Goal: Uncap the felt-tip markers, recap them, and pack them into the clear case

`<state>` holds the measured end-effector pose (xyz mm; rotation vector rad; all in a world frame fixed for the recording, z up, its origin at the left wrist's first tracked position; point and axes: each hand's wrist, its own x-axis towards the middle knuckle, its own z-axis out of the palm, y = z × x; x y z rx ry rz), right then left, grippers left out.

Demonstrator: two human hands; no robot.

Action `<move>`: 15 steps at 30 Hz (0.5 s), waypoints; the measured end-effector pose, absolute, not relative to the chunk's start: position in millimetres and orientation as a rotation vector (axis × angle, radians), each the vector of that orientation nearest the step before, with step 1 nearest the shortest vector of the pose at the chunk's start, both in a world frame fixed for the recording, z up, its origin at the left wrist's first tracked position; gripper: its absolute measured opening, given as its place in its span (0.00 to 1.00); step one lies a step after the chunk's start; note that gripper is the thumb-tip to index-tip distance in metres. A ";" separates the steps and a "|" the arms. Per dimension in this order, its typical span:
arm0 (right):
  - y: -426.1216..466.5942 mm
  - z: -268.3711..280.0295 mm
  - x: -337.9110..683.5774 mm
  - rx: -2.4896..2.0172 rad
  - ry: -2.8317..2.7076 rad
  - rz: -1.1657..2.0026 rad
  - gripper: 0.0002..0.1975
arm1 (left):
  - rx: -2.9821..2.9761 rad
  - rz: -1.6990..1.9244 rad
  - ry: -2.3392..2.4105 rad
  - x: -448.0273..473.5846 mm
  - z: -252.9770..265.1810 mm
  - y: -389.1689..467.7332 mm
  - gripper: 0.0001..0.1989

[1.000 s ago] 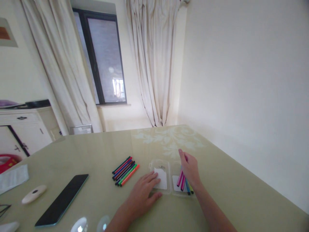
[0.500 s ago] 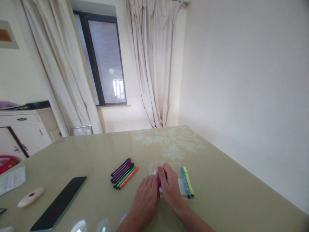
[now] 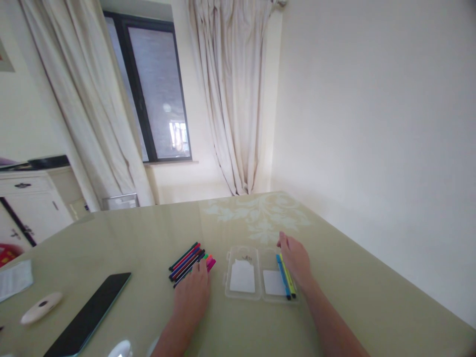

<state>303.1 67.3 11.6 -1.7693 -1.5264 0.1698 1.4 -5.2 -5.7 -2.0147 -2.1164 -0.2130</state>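
My left hand [image 3: 194,287] is closed over a pink marker [image 3: 211,264], at the right edge of a row of markers [image 3: 188,262] in dark green, red, blue, black and other colours. Its fingers hide part of the row. My right hand [image 3: 296,258] is curled at the right side of an open clear plastic case [image 3: 243,296], beside a yellow marker [image 3: 289,278] and a blue marker [image 3: 283,277] that lie in the case's right half. Whether those fingers hold anything is hidden. White paper [image 3: 242,277] shows in the case's left half.
A black tablet-like slab [image 3: 91,317] lies on the glossy table at the left, with a white oval device [image 3: 41,308] and a pale packet [image 3: 15,278] beyond it. A wall [image 3: 372,148] runs along the table's right edge.
My hands, together over the case before, have parted. The left has carried the pink marker left to the row; the right has moved to the case's right side, uncovering the case.
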 end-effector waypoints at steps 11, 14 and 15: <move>69.6 -8.3 295.2 -1.936 -1.873 -0.222 0.24 | -1.992 -0.388 -1.972 -4.7 -4.8 -1.5 0.13; 70.2 -8.9 295.8 -1.906 -1.908 -0.244 0.23 | -2.255 -0.561 -1.825 4.8 -10.4 -3.3 0.17; 70.3 -9.2 295.8 -1.899 -1.919 -0.250 0.23 | -2.393 -0.615 -1.743 8.5 -13.8 -4.9 0.19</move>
